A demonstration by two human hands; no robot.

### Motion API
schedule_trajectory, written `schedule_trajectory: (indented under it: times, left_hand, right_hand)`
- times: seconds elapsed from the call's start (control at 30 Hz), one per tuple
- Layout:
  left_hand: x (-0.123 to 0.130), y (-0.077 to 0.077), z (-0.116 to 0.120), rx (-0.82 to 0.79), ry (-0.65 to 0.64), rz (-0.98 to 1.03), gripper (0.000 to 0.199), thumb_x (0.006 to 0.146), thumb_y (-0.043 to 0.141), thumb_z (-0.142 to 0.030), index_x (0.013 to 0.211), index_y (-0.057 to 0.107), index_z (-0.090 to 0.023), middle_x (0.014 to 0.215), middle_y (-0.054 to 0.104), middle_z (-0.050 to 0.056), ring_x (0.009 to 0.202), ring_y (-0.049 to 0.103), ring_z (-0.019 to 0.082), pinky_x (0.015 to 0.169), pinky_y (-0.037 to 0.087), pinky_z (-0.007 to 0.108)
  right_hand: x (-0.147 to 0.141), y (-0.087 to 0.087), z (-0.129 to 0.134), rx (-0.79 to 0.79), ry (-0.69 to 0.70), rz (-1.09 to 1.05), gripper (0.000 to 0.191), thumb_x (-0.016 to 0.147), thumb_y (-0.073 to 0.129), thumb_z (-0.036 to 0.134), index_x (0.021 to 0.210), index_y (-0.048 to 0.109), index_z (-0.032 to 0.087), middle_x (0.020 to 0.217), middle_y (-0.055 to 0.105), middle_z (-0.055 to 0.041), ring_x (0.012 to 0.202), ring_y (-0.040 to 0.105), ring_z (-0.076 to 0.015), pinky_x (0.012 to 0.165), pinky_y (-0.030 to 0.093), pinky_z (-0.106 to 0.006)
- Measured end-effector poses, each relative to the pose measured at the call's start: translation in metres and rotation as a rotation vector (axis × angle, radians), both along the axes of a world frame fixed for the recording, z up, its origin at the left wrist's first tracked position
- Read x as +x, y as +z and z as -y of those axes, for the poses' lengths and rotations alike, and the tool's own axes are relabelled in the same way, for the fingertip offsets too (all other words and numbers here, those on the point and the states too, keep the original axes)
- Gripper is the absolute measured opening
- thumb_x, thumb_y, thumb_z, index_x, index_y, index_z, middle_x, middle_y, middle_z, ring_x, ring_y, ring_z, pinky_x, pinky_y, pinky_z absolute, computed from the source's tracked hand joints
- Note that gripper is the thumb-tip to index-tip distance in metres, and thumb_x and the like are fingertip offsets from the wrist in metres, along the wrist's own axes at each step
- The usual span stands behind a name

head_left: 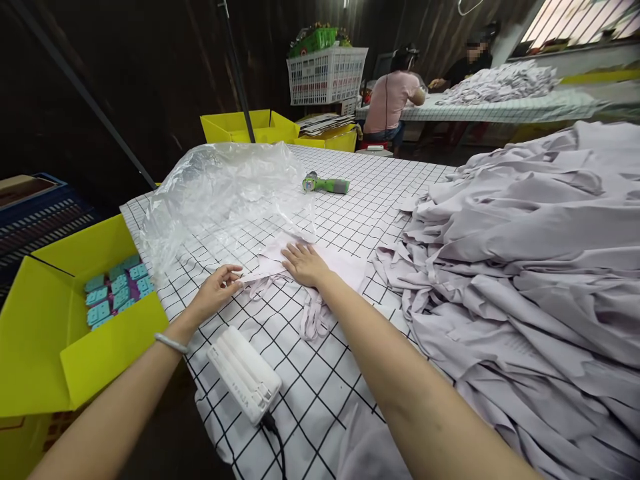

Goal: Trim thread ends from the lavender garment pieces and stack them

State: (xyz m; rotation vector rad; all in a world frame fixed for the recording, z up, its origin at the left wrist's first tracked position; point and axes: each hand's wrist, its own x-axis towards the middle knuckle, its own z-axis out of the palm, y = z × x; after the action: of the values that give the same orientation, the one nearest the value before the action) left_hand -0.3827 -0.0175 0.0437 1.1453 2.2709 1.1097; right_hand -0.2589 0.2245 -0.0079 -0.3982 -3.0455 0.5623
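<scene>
A pale pink garment piece (340, 263) with thin straps lies on the grid-patterned tablecloth (385, 187). My right hand (304, 265) rests flat on it, fingers spread, pressing it against the table. My left hand (219, 288), just to the left, is closed in a pinch on the end of a narrow strip of the same fabric. That strip stretches between my two hands. Loose strap loops (315, 317) hang from the piece toward me. Directly behind it lies a crumpled clear plastic bag (225, 183), which reaches its far edge.
A large heap of greyish-lilac fabric (525, 253) covers the right side. A white power bank (245, 373) with a black cable sits near the front edge. Farther back lies a green-grey handheld tool (326, 184). A yellow box (115, 353) with teal packs stands left. Two people sit beyond.
</scene>
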Motion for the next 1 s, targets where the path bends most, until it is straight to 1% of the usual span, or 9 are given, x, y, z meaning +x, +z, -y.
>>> schedule_trajectory:
  times: [0.17, 0.33, 0.47, 0.53, 0.6, 0.7, 0.8, 0.9, 1.0]
  left_hand:
    - [-0.001, -0.010, 0.004, -0.050, -0.003, 0.094, 0.051, 0.076, 0.070, -0.055, 0.110, 0.065, -0.018, 0.085, 0.067, 0.002, 0.080, 0.060, 0.018, 0.075, 0.046, 0.032]
    - [0.002, -0.004, 0.008, 0.008, 0.114, 0.017, 0.040, 0.076, 0.068, -0.051, 0.100, 0.070, -0.019, 0.092, 0.067, 0.004, 0.080, 0.060, 0.019, 0.072, 0.049, 0.031]
    - [0.055, 0.016, 0.000, 0.130, 0.181, -0.265, 0.025, 0.084, 0.061, -0.040, 0.098, 0.069, -0.020, 0.108, 0.064, 0.004, 0.087, 0.060, 0.019, 0.077, 0.051, 0.032]
    - [0.101, 0.024, -0.008, 0.186, -0.019, -0.282, 0.022, 0.087, 0.060, -0.037, 0.099, 0.068, -0.020, 0.111, 0.064, 0.004, 0.095, 0.061, 0.020, 0.083, 0.052, 0.034]
    - [0.151, 0.026, -0.013, 0.221, -0.325, -0.268, 0.020, 0.089, 0.059, -0.035, 0.101, 0.067, -0.020, 0.108, 0.066, 0.004, 0.099, 0.062, 0.021, 0.090, 0.052, 0.038]
    - [0.220, 0.016, -0.011, 0.234, -0.695, -0.306, 0.017, 0.091, 0.056, -0.033, 0.103, 0.064, -0.023, 0.108, 0.067, 0.006, 0.109, 0.061, 0.026, 0.098, 0.050, 0.045]
    - [0.271, -0.003, 0.002, 0.263, -0.925, -0.270, 0.014, 0.094, 0.053, -0.027, 0.103, 0.063, -0.024, 0.110, 0.066, 0.008, 0.108, 0.061, 0.026, 0.093, 0.054, 0.045]
    - [0.313, -0.019, 0.020, 0.307, -1.141, -0.128, 0.014, 0.095, 0.051, -0.019, 0.104, 0.062, -0.021, 0.108, 0.066, 0.008, 0.102, 0.063, 0.021, 0.087, 0.057, 0.040]
    - [0.349, -0.030, 0.036, 0.314, -1.264, -0.026, 0.015, 0.095, 0.050, -0.014, 0.104, 0.061, -0.019, 0.106, 0.065, 0.009, 0.098, 0.064, 0.020, 0.084, 0.058, 0.038]
  right_hand:
    - [-0.002, 0.002, -0.002, -0.029, 0.003, -0.022, 0.062, 0.103, 0.022, 0.049, 0.157, 0.030, 0.018, 0.166, 0.018, -0.0071, 0.154, 0.011, -0.0286, 0.123, 0.004, -0.051]
    - [0.021, 0.040, -0.001, -0.057, -0.106, -0.149, 0.059, 0.104, 0.024, 0.044, 0.156, 0.030, 0.016, 0.166, 0.020, -0.0065, 0.153, 0.014, -0.0238, 0.124, 0.015, -0.043]
    - [0.126, 0.089, 0.016, -0.047, -0.186, -0.475, 0.048, 0.103, 0.037, 0.040, 0.146, 0.046, 0.020, 0.153, 0.046, -0.0067, 0.143, 0.038, -0.0230, 0.119, 0.029, -0.045]
    - [0.205, 0.110, 0.039, -0.093, -0.271, -0.493, 0.044, 0.102, 0.041, 0.038, 0.140, 0.051, 0.019, 0.141, 0.058, -0.0074, 0.131, 0.052, -0.0222, 0.111, 0.039, -0.044]
    - [0.286, 0.120, 0.075, -0.113, -0.444, -0.497, 0.038, 0.099, 0.047, 0.036, 0.132, 0.057, 0.019, 0.128, 0.066, -0.0068, 0.117, 0.061, -0.0203, 0.104, 0.046, -0.040]
    - [0.391, 0.105, 0.151, -0.082, -0.834, -0.481, 0.024, 0.095, 0.055, 0.032, 0.114, 0.064, 0.021, 0.107, 0.071, -0.0055, 0.094, 0.067, -0.0193, 0.089, 0.052, -0.035]
    - [0.453, 0.067, 0.241, -0.081, -1.131, -0.429, 0.012, 0.092, 0.056, 0.031, 0.094, 0.064, 0.022, 0.088, 0.068, -0.0046, 0.078, 0.063, -0.0190, 0.074, 0.052, -0.033]
    - [0.470, 0.030, 0.330, -0.239, -1.260, -0.385, 0.015, 0.092, 0.055, 0.034, 0.087, 0.064, 0.023, 0.078, 0.066, -0.0042, 0.070, 0.061, -0.0189, 0.067, 0.051, -0.032]
    - [0.464, 0.003, 0.388, -0.490, -1.413, -0.348, 0.021, 0.090, 0.057, 0.039, 0.088, 0.069, 0.022, 0.076, 0.069, -0.0046, 0.066, 0.063, -0.0195, 0.064, 0.052, -0.032]
